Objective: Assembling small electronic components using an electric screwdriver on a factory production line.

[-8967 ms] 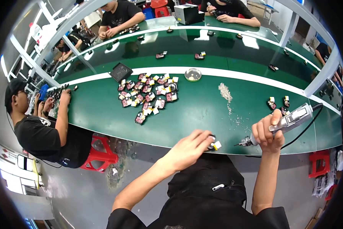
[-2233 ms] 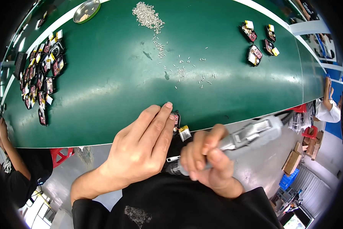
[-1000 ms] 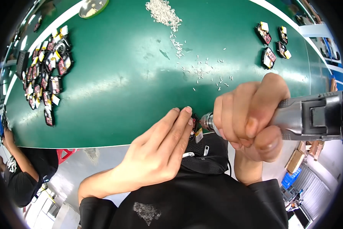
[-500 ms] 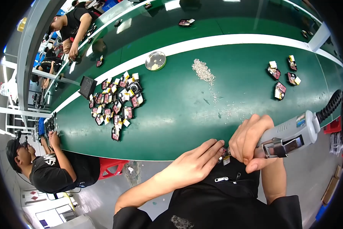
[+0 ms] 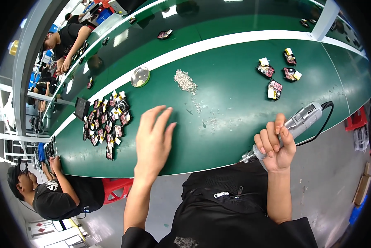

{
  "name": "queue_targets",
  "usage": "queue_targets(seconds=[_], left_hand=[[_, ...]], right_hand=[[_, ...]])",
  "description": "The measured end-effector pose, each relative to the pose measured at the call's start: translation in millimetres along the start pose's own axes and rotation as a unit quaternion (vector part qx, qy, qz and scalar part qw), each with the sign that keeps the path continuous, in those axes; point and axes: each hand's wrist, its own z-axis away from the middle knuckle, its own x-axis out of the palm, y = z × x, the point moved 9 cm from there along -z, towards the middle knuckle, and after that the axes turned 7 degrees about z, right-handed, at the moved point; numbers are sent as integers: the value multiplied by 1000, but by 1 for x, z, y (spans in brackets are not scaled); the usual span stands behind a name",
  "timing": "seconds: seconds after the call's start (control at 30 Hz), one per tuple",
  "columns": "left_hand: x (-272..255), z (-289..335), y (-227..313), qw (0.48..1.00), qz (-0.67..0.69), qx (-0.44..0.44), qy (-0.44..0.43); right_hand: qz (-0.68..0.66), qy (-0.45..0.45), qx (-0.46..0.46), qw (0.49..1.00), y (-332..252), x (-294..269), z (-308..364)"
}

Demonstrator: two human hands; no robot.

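Green bench (image 5: pixel 210 144) with both hands over its near side: the right grip (image 5: pixel 277 144) is wrapped around a silver-grey corded driver (image 5: pixel 305 119), its bit pointing left near the bench's near edge, its black cord looping at the right; the left grip (image 5: pixel 152 142) spreads loosely, fingers extended and thumb apart, its palm side hidden, so whether it covers anything cannot be told; left of it lies a crowded cluster of black-cased units (image 5: pixel 118 131) with red boards and white-and-yellow parts, beside a black tray (image 5: pixel 82 108); farther off lie a round dish (image 5: pixel 139 72) and, right of it, a heap of small silver pieces (image 5: pixel 185 81), with strays on its near side; four similar units (image 5: pixel 274 89) lie at the far right; at left sits a co-worker (image 5: pixel 49 192) in black.
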Motion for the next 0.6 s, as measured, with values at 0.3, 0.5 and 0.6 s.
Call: queue_targets(seconds=[0.3,0.5,0.6], left_hand=[[48,-47,24,992,-70,96,-40],[56,-50,29,975,-126,166,-72],[51,-53,28,980,-87,172,-53]], right_hand=[[-29,30,3,999,-2,-5,5],[-45,24,4,999,-2,-6,5],[-38,23,3,999,-3,-5,6]])
